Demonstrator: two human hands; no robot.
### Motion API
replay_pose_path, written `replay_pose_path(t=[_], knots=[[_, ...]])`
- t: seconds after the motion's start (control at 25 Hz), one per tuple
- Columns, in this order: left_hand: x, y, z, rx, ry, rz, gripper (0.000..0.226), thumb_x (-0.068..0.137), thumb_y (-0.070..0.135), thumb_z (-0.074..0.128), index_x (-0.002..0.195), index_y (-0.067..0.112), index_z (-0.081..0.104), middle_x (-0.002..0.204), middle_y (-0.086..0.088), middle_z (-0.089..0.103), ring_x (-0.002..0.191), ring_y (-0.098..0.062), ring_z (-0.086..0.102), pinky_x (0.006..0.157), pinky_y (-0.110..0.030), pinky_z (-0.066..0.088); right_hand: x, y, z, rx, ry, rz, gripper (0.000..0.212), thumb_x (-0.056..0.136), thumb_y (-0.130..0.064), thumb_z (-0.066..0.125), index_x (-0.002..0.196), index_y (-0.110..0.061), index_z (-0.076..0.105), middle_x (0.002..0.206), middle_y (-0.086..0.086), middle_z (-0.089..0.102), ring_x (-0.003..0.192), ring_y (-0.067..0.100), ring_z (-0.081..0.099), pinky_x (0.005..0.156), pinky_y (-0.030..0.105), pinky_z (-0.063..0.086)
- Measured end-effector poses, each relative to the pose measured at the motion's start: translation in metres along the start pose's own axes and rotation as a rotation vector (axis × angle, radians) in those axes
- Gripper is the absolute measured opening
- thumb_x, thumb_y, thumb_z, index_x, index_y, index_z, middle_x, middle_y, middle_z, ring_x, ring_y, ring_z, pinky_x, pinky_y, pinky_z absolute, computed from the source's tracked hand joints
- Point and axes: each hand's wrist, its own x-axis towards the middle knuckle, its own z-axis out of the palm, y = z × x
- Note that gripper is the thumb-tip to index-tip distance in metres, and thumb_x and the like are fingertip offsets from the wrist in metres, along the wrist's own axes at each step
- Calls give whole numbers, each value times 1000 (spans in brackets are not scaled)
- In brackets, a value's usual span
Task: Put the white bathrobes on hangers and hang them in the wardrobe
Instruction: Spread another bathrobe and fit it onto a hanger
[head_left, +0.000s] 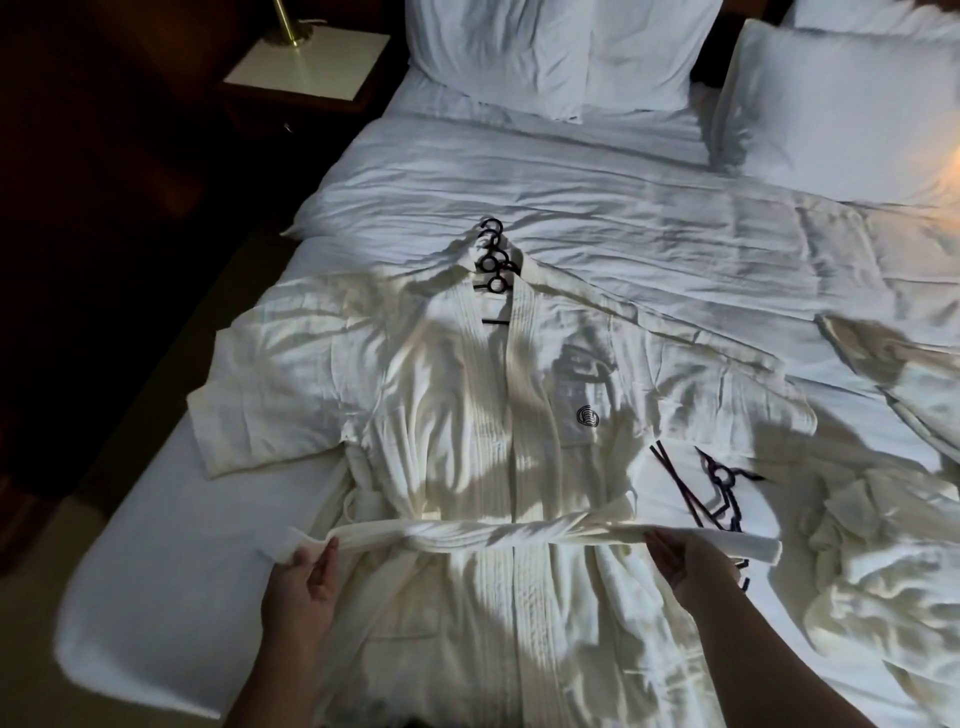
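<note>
A white bathrobe (467, 415) lies spread flat on the bed, front closed, with a dark emblem on its chest. Dark hangers (493, 265) with ring tops poke out of its collar. The robe's belt (467, 532) stretches across the waist. My left hand (306, 577) holds the belt's left end and my right hand (685, 566) holds its right part, both palms turned up under the strip. More dark hangers (711, 486) lie on the sheet to the right of the robe. A second white robe (883, 571) is crumpled at the right.
The bed (571, 197) has white sheets and pillows (545, 52) at its head. A bedside table (306, 62) with a brass lamp stands at the far left. Dark floor runs along the bed's left side.
</note>
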Motion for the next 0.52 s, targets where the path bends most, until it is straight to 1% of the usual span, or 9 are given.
replay_pose_path(t=[0.04, 0.08, 0.12, 0.16, 0.24, 0.32, 0.4, 0.44, 0.52], knots=[[-6, 3, 4, -35, -41, -69, 51, 104, 1, 46, 68, 11, 80, 108, -14, 63, 100, -30, 69, 77, -38, 63, 0, -1, 1, -13, 8, -20, 11, 88, 16, 55, 95, 14, 64, 69, 19, 74, 59, 22, 75, 49, 27, 59], [-11, 11, 6, -21, -84, -84, 54, 102, -5, 44, 66, 12, 80, 108, -16, 63, 91, -27, 73, 78, -38, 63, -2, -2, 1, -35, 7, -31, 12, 89, 15, 56, 97, 14, 65, 72, 19, 75, 62, 22, 76, 51, 28, 60], [-18, 19, 10, 72, -116, -62, 51, 100, -7, 44, 70, 11, 80, 107, -18, 64, 86, -25, 75, 80, -38, 63, -4, -3, -1, -53, 2, -43, 12, 90, 14, 56, 99, 12, 65, 74, 18, 75, 64, 22, 76, 53, 28, 61], [-27, 27, 13, 158, -150, -33, 43, 100, -7, 46, 78, 9, 79, 105, -18, 65, 86, -25, 74, 83, -39, 62, -6, -4, -4, -76, -3, -62, 12, 91, 13, 56, 100, 11, 64, 75, 17, 75, 66, 23, 75, 55, 29, 61], [-45, 40, 19, 367, -222, 44, 25, 100, -3, 50, 96, 9, 71, 101, -17, 67, 93, -28, 67, 85, -41, 54, -15, -5, -5, -142, 29, -142, 9, 96, 5, 55, 104, 5, 61, 78, 14, 69, 72, 26, 70, 58, 33, 60], [-69, 56, 28, 509, -313, 154, 18, 101, 2, 53, 106, 8, 70, 101, -15, 70, 98, -28, 65, 85, -43, 51, -24, -6, -3, -207, 53, -236, 11, 103, -8, 54, 110, -1, 57, 91, 14, 61, 84, 29, 65, 69, 40, 57], [-90, 66, 35, 613, -389, 248, 20, 102, 4, 55, 111, 10, 72, 103, -12, 75, 99, -24, 68, 87, -45, 53, -37, -7, 3, -213, 4, -306, 18, 105, -14, 51, 119, -4, 56, 110, 15, 63, 101, 32, 66, 83, 46, 56], [-102, 70, 38, 675, -428, 310, 21, 101, 4, 56, 111, 11, 73, 102, -10, 76, 99, -22, 70, 87, -44, 55, -48, -9, 8, -196, -38, -328, 20, 106, -15, 49, 122, -5, 56, 116, 14, 67, 107, 32, 67, 88, 47, 55], [-122, 72, 43, 770, -505, 405, 20, 101, 4, 57, 109, 12, 74, 100, -10, 77, 99, -24, 71, 88, -46, 57, -72, -13, 19, -143, -131, -384, 17, 106, -11, 47, 120, -6, 56, 114, 17, 72, 109, 33, 68, 88, 47, 56]])
